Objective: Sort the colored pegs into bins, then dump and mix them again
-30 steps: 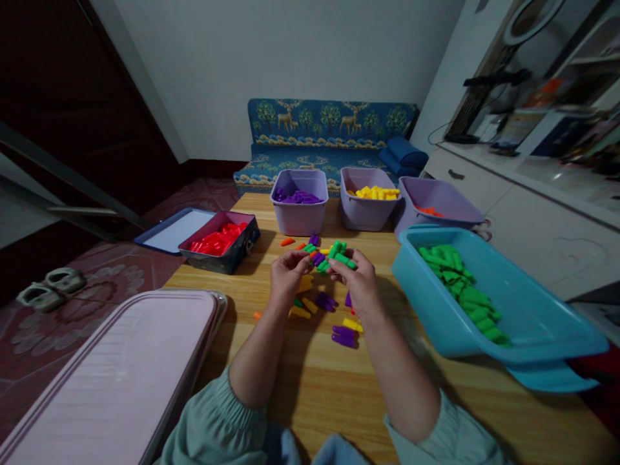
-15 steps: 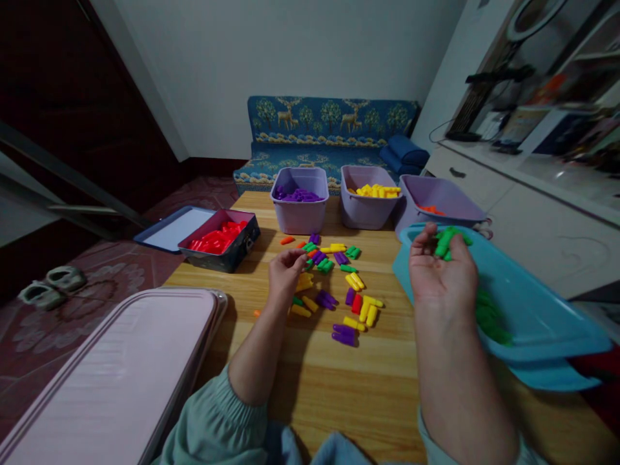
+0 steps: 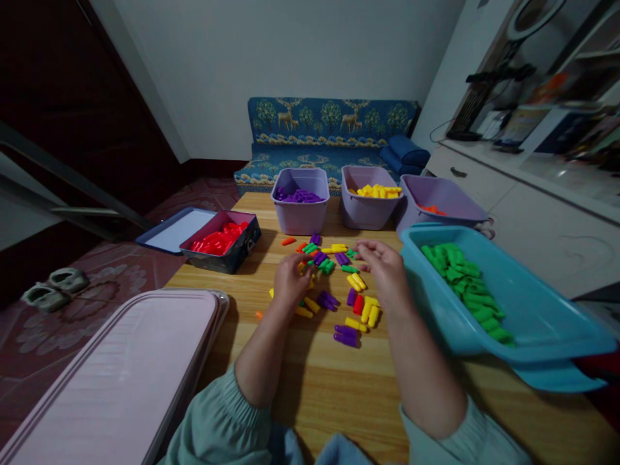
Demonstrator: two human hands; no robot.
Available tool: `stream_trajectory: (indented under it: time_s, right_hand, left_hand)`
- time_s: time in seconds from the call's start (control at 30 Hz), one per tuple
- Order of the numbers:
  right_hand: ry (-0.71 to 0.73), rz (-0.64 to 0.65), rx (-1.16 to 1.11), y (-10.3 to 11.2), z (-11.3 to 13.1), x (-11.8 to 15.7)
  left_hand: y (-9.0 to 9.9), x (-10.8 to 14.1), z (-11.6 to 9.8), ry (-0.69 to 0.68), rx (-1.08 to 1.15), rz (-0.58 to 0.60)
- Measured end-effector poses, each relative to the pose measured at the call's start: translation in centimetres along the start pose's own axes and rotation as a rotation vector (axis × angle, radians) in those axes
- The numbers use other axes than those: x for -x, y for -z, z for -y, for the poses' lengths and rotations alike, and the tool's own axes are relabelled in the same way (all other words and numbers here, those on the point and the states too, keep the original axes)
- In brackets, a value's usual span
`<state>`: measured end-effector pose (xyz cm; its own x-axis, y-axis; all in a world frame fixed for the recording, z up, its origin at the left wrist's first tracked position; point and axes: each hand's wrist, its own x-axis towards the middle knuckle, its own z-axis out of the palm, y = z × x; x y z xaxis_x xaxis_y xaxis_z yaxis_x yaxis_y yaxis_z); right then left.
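Small finger-shaped plastic pieces in yellow, purple, green, orange and red lie scattered on the wooden table (image 3: 334, 381). My left hand (image 3: 292, 281) is over the left side of the scatter, its fingers curled down and closed; what they hold is hidden. My right hand (image 3: 382, 268) reaches in from the right, thumb and forefinger apart beside a green piece (image 3: 352, 254) at the far right of the scatter. Nearer me lie a yellow pair (image 3: 356, 281), a red piece (image 3: 358, 304) and a purple pair (image 3: 345, 336).
A blue tub (image 3: 537, 284) with green pieces stands at right. Behind are lilac bins with purple pieces (image 3: 300, 218), yellow pieces (image 3: 367, 216) and orange pieces (image 3: 440, 187). An open tin box (image 3: 242, 248) of red pieces and a pink lid (image 3: 111, 361) are at left.
My right hand has moved left from above the blue tub to the scatter, and the green pieces it held are gone from it. My left hand has shifted slightly nearer me.
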<state>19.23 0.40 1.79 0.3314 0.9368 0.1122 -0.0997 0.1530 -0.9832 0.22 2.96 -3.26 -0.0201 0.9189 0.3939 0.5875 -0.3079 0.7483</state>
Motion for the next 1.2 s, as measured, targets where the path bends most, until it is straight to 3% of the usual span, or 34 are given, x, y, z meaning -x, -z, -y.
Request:
stream_trajectory:
  time_s: [0.07, 0.17, 0.3, 0.4, 0.6, 0.77, 1.0, 1.2]
  right_hand:
    - [0.085, 0.067, 0.226, -1.0, -2.0, -0.1]
    - [0.203, 0.233, 0.607, -2.4, -3.6, -0.4]
    - [0.326, 0.447, 1.085, -3.8, -3.4, -0.9]
    - [0.34, 0.505, 1.264, -4.3, -3.1, -0.9]
    - [0.343, 0.435, 1.401, -4.8, -3.1, 0.0]
    - [0.267, 0.373, 1.332, -4.7, -2.9, -0.7]
    - [0.189, 0.012, 1.316, -2.6, -2.3, -4.8]
    - [0.083, 0.092, 1.411, -1.2, -3.8, -5.9]
  left_hand:
    - [0.1, 0.2, -0.1, -0.066, -0.176, 0.062]
    - [0.1, 0.4, -0.1, -0.05, -0.3, 0.124]
    - [0.1, 0.5, -0.3, -0.031, -0.351, 0.139]
    - [0.1, 0.7, -0.6, -0.038, -0.384, 0.157]
    - [0.0, 1.1, -1.1, -0.017, -0.42, 0.179]
    - [0.1, 1.0, -1.2, -0.015, -0.441, 0.201]
    - [0.0, 0.9, -1.2, -0.003, -0.459, 0.222]
    - [0.2, 1.1, -1.4, -0.017, -0.467, 0.23]
